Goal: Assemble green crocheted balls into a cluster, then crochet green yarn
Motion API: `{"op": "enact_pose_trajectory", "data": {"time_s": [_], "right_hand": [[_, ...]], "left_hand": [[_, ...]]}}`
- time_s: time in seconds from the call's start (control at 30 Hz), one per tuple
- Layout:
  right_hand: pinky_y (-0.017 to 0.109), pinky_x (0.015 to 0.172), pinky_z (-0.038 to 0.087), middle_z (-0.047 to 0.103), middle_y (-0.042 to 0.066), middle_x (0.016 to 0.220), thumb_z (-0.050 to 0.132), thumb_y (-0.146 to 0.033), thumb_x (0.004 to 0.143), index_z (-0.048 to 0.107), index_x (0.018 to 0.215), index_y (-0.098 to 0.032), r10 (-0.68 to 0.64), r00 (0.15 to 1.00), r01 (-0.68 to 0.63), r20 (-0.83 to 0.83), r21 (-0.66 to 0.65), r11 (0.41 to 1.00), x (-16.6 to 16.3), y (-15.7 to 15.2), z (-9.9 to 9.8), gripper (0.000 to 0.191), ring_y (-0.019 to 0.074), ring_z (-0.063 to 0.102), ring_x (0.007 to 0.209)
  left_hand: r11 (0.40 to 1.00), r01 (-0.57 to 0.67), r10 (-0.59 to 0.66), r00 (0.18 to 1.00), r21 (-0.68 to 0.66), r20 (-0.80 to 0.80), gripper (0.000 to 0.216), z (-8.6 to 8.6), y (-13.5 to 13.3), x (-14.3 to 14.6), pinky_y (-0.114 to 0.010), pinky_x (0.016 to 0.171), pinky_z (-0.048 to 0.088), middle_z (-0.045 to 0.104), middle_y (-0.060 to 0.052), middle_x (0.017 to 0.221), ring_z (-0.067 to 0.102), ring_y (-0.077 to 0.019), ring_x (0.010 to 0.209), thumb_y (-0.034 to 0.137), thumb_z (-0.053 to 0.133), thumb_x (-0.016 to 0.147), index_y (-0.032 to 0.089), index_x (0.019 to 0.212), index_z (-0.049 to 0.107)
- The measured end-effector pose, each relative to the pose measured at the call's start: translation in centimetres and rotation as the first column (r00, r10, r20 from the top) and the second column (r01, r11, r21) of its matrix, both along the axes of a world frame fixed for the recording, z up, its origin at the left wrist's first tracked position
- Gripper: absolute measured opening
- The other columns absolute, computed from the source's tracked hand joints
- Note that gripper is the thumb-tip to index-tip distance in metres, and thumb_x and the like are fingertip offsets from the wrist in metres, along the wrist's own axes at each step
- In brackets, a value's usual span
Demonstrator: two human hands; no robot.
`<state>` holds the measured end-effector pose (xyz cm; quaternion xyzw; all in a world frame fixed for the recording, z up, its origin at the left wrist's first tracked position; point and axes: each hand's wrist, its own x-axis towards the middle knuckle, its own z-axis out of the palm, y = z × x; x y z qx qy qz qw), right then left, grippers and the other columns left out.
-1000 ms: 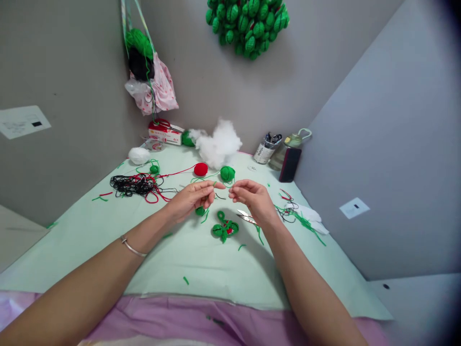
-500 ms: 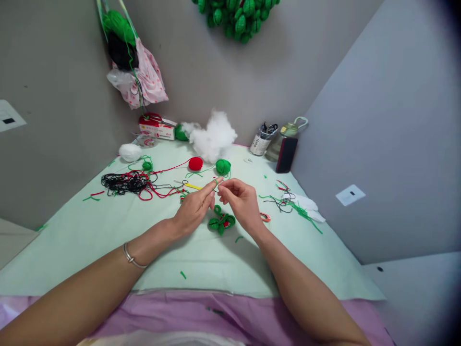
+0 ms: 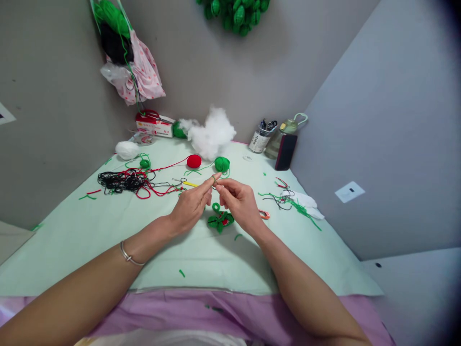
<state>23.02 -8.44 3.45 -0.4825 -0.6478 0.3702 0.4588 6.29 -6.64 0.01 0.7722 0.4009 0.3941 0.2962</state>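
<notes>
A strand of green yarn (image 3: 215, 179) loops around the index finger of my left hand (image 3: 190, 204), whose fingers point forward and are pressed together. My right hand (image 3: 237, 199) meets it from the right, thumb and fingers pinched on the yarn at that fingertip. A short dark line shows between the two hands, too small to name. Just below them on the table lies a small green crocheted piece (image 3: 221, 222) with red and white bits. Beyond the fingers sits a green yarn ball (image 3: 222, 164), with a red yarn ball (image 3: 194, 161) to its left.
Tangled black yarn (image 3: 122, 181) and a white yarn ball (image 3: 127, 150) lie left. White stuffing (image 3: 212, 134) is heaped at the back. Yarn scraps (image 3: 302, 209), an orange cutter (image 3: 264, 214), a phone (image 3: 286, 152), a pen cup (image 3: 260, 139) and a bottle (image 3: 279, 139) are right.
My fingertips have shifted slightly around the yarn loop, the right hand's fingers now closer to the left index finger. The whole view has moved a little; the table things lie as before.
</notes>
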Motion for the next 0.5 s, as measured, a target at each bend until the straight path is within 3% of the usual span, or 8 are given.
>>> {"op": "enact_pose_trajectory", "data": {"time_s": [0.5], "right_hand": [[0.024,0.049,0.030,0.047,-0.006,0.054,0.057,-0.034,0.090,0.074,0.094,-0.013,0.049,0.998,-0.050,-0.031,-0.030,0.998,0.22,0.19,0.52,0.027,0.0080,0.037,0.049]], "left_hand": [[0.995,-0.026,0.029,0.999,0.101,-0.030,0.052,-0.41,0.26,-0.12,-0.023,0.068,0.045,0.060,0.003,0.071,0.053,-0.0121,0.062,0.028,0.036,0.101,0.017,0.150,0.049]]}}
